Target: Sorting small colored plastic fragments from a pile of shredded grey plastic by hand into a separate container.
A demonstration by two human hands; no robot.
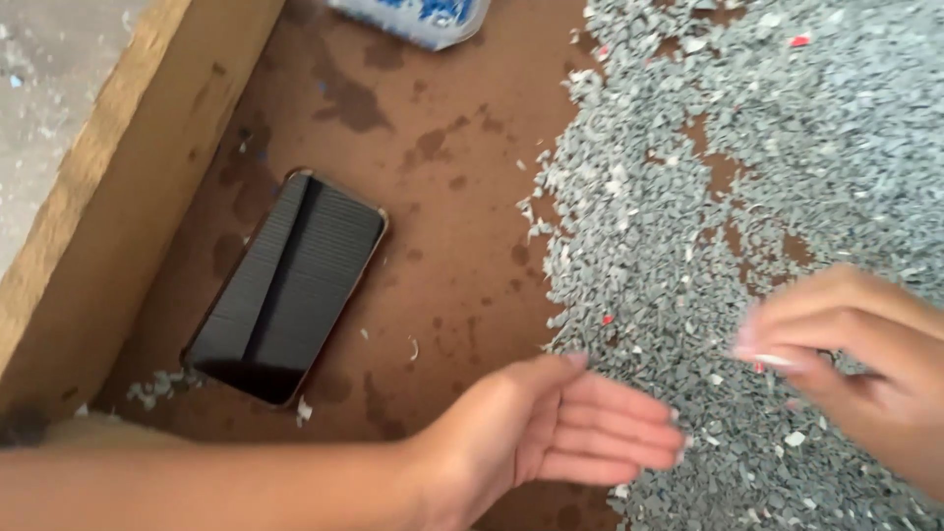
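A wide spread of small grey plastic chips (767, 167), with a few red and white bits mixed in, covers the right half of a brown board (433, 246). My left hand (551, 433) reaches in from the lower left, palm open and fingers apart, at the near edge of the chips and holding nothing. My right hand (846, 364) comes in from the right edge, blurred, its fingertips pinched on a small whitish chip above the pile. The two hands are a short gap apart.
A black phone (285, 285) lies face up on the brown board at the left. A raised wooden edge (108, 197) borders the board on the left. A white container of blue bits (423, 15) stands at the top.
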